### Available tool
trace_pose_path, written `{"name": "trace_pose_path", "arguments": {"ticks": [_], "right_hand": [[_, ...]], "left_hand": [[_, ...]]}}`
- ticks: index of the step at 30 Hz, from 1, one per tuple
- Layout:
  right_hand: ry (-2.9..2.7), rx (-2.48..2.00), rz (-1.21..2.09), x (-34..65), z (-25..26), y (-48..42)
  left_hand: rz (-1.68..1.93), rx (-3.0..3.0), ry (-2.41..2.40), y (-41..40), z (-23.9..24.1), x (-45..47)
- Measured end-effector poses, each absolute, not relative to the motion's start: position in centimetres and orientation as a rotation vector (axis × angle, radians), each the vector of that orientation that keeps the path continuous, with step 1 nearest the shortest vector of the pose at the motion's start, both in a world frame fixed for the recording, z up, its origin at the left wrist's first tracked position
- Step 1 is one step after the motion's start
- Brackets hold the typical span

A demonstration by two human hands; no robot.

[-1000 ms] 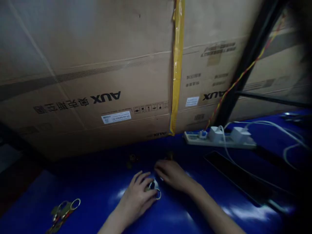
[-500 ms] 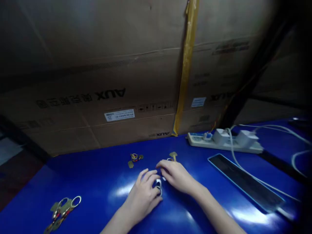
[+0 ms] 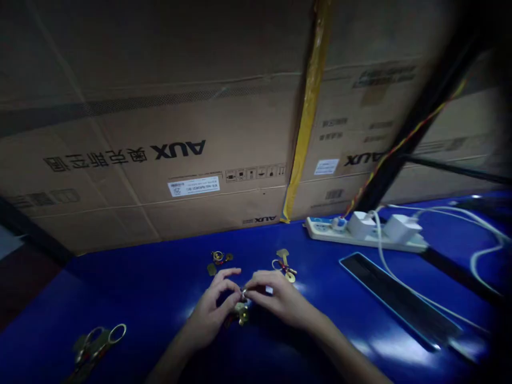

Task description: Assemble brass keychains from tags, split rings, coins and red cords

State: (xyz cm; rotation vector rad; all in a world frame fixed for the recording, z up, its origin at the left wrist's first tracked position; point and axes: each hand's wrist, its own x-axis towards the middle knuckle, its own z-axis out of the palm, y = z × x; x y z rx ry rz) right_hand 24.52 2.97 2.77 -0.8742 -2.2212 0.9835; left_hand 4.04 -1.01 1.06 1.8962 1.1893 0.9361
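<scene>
My left hand point(image 3: 208, 306) and my right hand point(image 3: 278, 296) meet over the blue table. Between their fingertips they pinch a small metal keychain point(image 3: 242, 312). Its ring is mostly hidden by the fingers, and brass-coloured charms hang below. Beyond my left hand lies another keychain point(image 3: 218, 258) with a ring and brass pieces. Just past my right hand lies a keychain point(image 3: 285, 265) with a flat brass tag, a red part and a round disc. At the near left, several overlapping key rings and charms point(image 3: 94, 349) lie together, somewhat blurred.
A white power strip point(image 3: 320, 229) with plugged-in adapters stands at the back right. In front of it a dark phone point(image 3: 394, 296) lies with a white cable point(image 3: 384, 256) across it. Large cardboard boxes point(image 3: 224, 122) line the back, joined by yellow tape point(image 3: 304, 128).
My hands have come together and lifted a keychain between their fingertips; before, they were lower, spread over rings on the table. The keychain beyond my right hand now shows more fully.
</scene>
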Motion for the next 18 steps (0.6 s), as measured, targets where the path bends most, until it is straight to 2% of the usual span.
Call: {"name": "trace_pose_path", "arguments": {"ticks": [7,12,18], "right_hand": [[-2.302,-0.899,0.688,23.9,1.1,3.1],[-2.427,-0.906,0.496,23.6,1.6,2.3],[-2.664,-0.708,0.185,21.2,1.0,0.5]], "left_hand": [[0.936,2.257,1.332,-0.7,1.4,3.0],[1.021,2.415,1.508,0.1,1.6,1.3],[1.081,2.525,1.598,0.2,1.6,0.8]]}}
